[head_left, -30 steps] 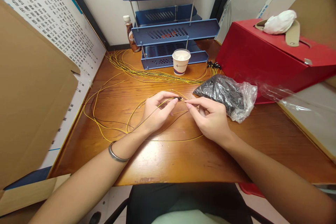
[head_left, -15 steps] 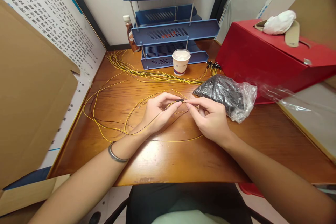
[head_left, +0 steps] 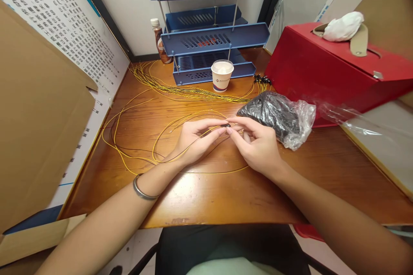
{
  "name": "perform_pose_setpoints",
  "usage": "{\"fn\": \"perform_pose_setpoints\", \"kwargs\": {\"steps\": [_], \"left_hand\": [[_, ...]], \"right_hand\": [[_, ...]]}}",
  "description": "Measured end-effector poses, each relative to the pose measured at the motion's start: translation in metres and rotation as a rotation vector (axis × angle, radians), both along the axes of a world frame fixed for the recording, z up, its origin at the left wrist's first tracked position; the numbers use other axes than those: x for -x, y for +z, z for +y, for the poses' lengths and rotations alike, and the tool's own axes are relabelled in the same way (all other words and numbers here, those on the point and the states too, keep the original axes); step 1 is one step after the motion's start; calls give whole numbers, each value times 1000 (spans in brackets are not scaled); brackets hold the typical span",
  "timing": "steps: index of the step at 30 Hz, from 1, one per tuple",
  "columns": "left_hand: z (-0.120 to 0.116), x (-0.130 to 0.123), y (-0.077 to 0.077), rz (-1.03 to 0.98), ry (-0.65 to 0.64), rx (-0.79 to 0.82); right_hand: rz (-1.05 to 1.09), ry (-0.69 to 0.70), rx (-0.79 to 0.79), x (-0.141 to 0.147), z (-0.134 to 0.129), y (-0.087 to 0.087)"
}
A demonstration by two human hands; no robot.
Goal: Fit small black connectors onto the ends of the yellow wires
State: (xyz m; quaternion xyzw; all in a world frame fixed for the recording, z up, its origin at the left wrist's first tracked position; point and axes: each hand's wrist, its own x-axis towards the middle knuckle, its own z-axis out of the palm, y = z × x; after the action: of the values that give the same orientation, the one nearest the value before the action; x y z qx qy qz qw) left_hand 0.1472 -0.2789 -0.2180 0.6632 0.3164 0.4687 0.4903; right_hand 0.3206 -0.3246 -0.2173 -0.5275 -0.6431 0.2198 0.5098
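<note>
Over the middle of the table, my left hand (head_left: 197, 138) and my right hand (head_left: 258, 144) meet at the fingertips. Between them sits a small black connector (head_left: 227, 125), pinched from the left by my left thumb and fingers. My right thumb and index finger close on its right end, partly covering it. Thin yellow and black wires (head_left: 154, 146) run from my left hand across that wrist and loop loosely on the table. Which wire ends enter the connector is too small to tell.
Behind my hands lies a long bundle of yellow and black wires (head_left: 193, 93) with black connectors (head_left: 263, 80) at its right end. A paper cup (head_left: 222, 75), a blue rack (head_left: 213, 38), a bottle (head_left: 161, 43), a plastic bag of black parts (head_left: 274, 114) and a red box (head_left: 329, 73) stand around.
My right fingertips have moved slightly left, up against my left fingertips and the connector. The loose wires have hardly shifted.
</note>
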Motion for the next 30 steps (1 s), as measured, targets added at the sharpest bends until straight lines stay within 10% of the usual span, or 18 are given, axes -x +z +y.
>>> {"fn": "perform_pose_setpoints", "kwargs": {"steps": [30], "left_hand": [[2,3,1,111,42,-207]], "right_hand": [[69,-21,31,1,-1,8]]}}
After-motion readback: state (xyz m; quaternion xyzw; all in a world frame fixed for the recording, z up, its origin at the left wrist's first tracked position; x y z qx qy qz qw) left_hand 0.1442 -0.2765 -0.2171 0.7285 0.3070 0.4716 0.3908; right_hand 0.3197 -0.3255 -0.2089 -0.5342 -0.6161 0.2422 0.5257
